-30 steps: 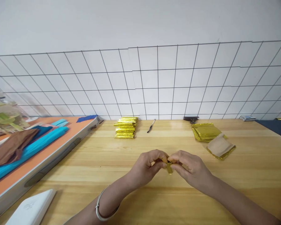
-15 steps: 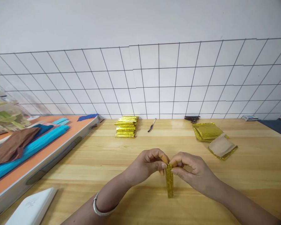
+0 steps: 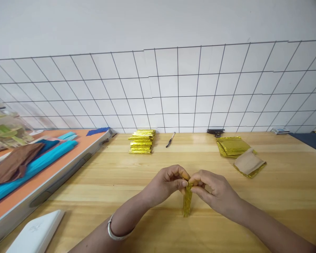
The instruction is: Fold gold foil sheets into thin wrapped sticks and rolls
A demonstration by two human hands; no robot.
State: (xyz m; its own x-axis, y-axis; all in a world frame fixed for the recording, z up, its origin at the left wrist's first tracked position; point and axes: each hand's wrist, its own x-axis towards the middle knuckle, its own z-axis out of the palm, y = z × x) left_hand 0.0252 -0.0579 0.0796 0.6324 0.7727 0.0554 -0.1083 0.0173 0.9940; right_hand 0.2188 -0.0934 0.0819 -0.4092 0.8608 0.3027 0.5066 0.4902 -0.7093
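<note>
A narrow folded strip of gold foil paper [image 3: 187, 202] hangs down between my hands, over the middle of the wooden table. My left hand [image 3: 172, 181] pinches its top end between thumb and fingers. From the other side, my right hand [image 3: 210, 188] pinches the same top end, and the fingertips of both hands almost meet there. Fingers hide the very top of the strip. Farther back lies a stack of folded gold foil strips [image 3: 141, 142]. On the right are flat gold foil sheets [image 3: 234, 146], one with its tan paper backing [image 3: 249, 162] facing up.
A pen [image 3: 170, 140] and a black clip [image 3: 215, 132] lie near the wall. At left, an orange-topped board [image 3: 76, 147] carries blue and brown folded material [image 3: 18, 163]. A white box-like object [image 3: 37, 232] sits at the front left of the wooden table [image 3: 107, 186].
The lower end of the gold strip has swung left and slightly up. My right fingertips have shifted slightly left, nearer my left hand. Both hands keep their pinch.
</note>
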